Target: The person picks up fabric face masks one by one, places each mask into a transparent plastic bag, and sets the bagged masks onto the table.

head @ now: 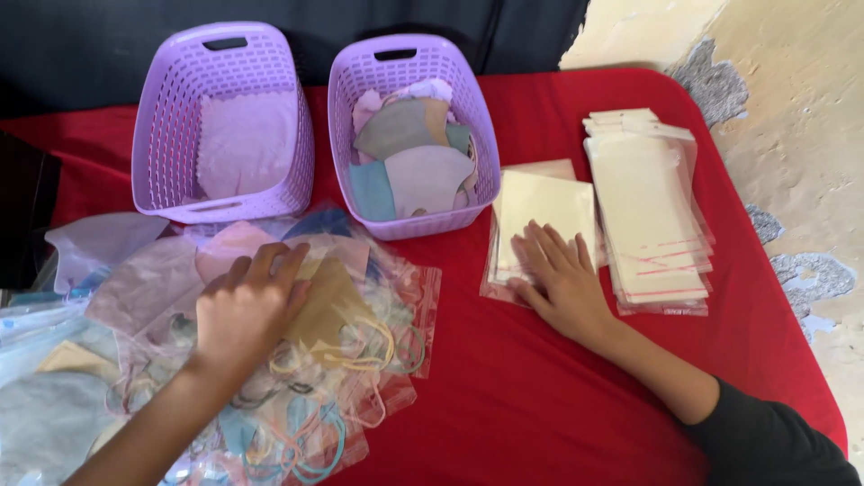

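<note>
Head view: left hand (pixel 247 306) rests fingers curled on bagged masks (pixel 333 351), gripping nothing; right hand (pixel 558 279) lies flat, open, on a bag (pixel 540 211) beside the bag stack (pixel 643 202); bare red desk (pixel 540 396) toward the near edge.

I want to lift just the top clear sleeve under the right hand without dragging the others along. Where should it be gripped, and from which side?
Probably at the near left corner of the top sleeve, coming from the near side. It lies flat on the stack, so only an edge can be pinched, and the right hand already rests there, fingers pointing away.
</note>
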